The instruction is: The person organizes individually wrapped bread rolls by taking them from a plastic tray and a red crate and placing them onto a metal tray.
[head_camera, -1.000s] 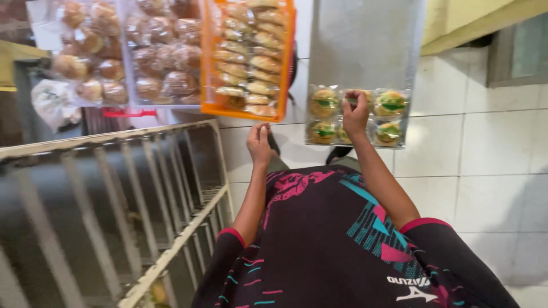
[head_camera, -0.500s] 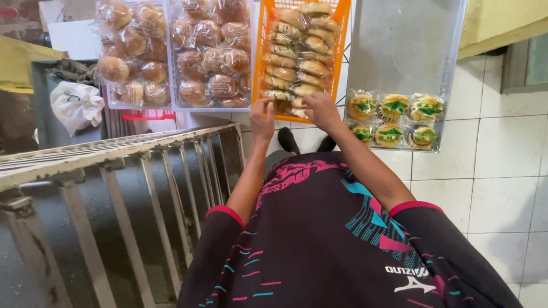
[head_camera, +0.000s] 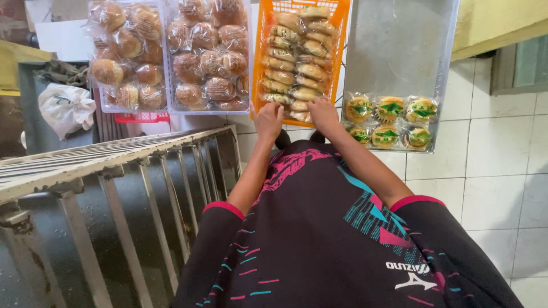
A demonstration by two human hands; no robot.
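The right hand point(head_camera: 323, 111) lies palm down on the wrapped buns point(head_camera: 297, 68) at the near end of the orange crate point(head_camera: 337, 34), fingers spread loosely over the front packets; whether they are pinching one I cannot tell, since the back of the hand hides the fingertips. The left hand point(head_camera: 268, 120) rests at the crate's near left corner, fingers slightly apart and curled toward the rim, touching the edge or the nearest packet, with no clear grasp visible.

The crate is packed with pale oblong buns in clear wrappers, in overlapping rows from the far edge to the near one, so it looks about full, with only the front row under the hands unsettled. Just right of it, a metal tray point(head_camera: 399, 45) carries six small cakes with green tops point(head_camera: 388, 121), in two rows along its near edge; the rest of the tray is bare steel. Left of the crate, two clear trays of round brown buns point(head_camera: 171, 57) in plastic bags sit side by side, both filled.

By my judgement, the sorting into crates and trays is mostly done, and what remains is tidying the crate's near row and dealing with the cakes on the steel tray. A grey metal rack point(head_camera: 114, 171) stands at the person's left.
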